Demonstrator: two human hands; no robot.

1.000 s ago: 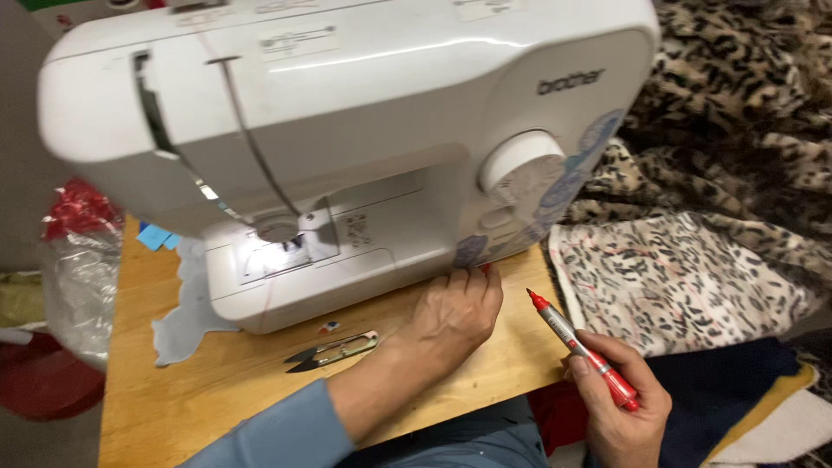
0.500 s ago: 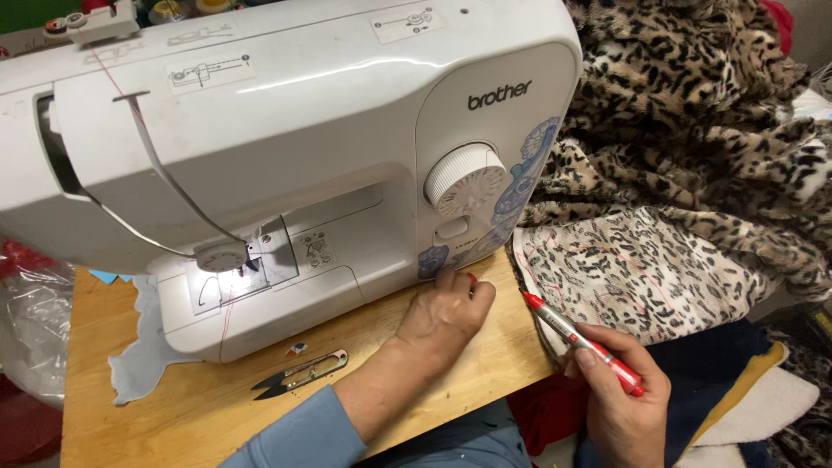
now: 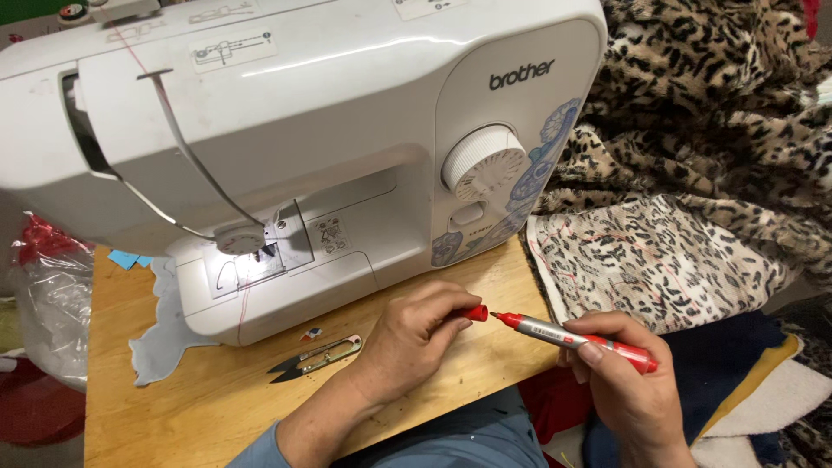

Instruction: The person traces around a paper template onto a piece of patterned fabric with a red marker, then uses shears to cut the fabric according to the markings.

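Observation:
My right hand point(image 3: 626, 381) holds a red and grey marker point(image 3: 572, 339) with its red tip bare, pointing left over the front edge of the wooden table point(image 3: 217, 403). My left hand point(image 3: 414, 340) rests on the table in front of the white sewing machine point(image 3: 295, 147) and pinches the marker's red cap point(image 3: 474, 314) between its fingertips, just left of the tip. Cap and tip are slightly apart.
Small thread snips point(image 3: 316, 356) lie on the table left of my left hand. A grey fabric piece point(image 3: 165, 338) sticks out under the machine. Leopard-print fabric point(image 3: 693, 156) is heaped at the right. A clear plastic bag point(image 3: 43, 295) sits at the left.
My left hand has taken the red cap off the marker and holds it. My right hand has swung the marker down and leftward, its tip toward my left hand.

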